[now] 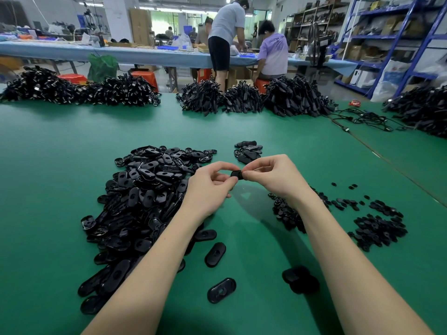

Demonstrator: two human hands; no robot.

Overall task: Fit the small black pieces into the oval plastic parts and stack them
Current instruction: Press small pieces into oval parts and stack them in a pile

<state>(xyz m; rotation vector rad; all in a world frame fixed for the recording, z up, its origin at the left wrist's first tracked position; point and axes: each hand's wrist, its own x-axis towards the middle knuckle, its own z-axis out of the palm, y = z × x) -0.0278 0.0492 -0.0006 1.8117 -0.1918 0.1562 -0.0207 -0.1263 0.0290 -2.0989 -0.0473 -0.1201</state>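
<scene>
In the head view, a single oval plastic part (235, 174) is held up over the green table (60, 153), near the middle of the scene, between two bare hands. The left hand (209, 189) is curled, with thumb and fingertips pinched on the left end of the part; the right hand (271, 176) is likewise curled, its fingertips (245, 175) pressed on the right end. Whether a small black piece is already caught under those fingertips cannot be told, since the part is mostly hidden by them. To the left and nearer, a large heap of oval parts (142, 201) is spread, partly covered by the left forearm, and a few loose ovals (215, 254) are scattered in the near middle. To the right, the small black pieces (377, 228) are piled and strewn, well apart from the heap. Just beyond the hands, a little group of ovals (248, 151) is gathered, judged to be the finished stack. Bundles of black cables (242, 97) are lined along the far edge, and people are seen working at a far bench. The step in hand is judged to be the seating of a piece into the oval's central opening. It would be done well if the oval were steadied flat by the left hand, the piece were squared to the opening before pressure is applied, and the push were kept even so that the piece is not tilted or jammed.
</scene>
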